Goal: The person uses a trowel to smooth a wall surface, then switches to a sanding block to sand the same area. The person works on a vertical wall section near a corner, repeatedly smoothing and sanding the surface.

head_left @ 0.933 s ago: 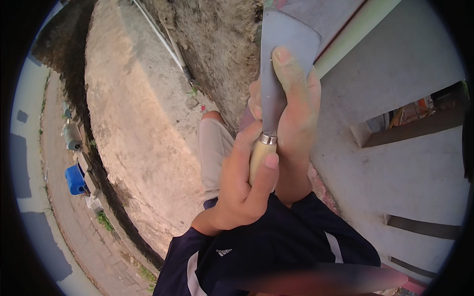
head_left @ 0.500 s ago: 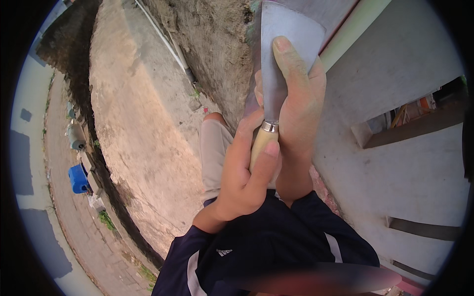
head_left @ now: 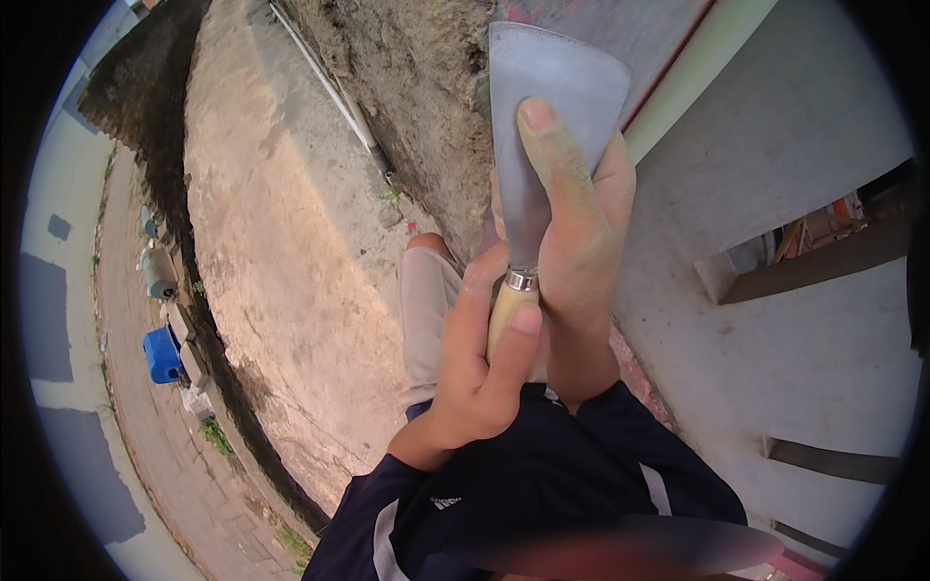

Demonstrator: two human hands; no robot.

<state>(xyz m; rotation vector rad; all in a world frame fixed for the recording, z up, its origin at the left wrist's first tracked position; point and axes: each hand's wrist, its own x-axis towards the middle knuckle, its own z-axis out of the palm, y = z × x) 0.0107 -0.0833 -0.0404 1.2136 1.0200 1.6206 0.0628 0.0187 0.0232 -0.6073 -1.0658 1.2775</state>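
Head view, and both hands are on the scraper [head_left: 528, 218], its broad edge pointing away from the dark shirt [head_left: 542, 484]! The left hand [head_left: 475, 382] has the wooden handle [head_left: 511, 302] pinched between thumb and index finger, the other fingers hidden. Higher up, the dusty right hand [head_left: 586, 228] clamps the blade [head_left: 562, 73], thumb on its face, fingers mostly behind it; whether they're spread, I can't tell! Along the concrete slab's [head_left: 281, 271] far edge runs a white pipe [head_left: 315, 68]; beyond its left edge, a blue container [head_left: 162, 355].
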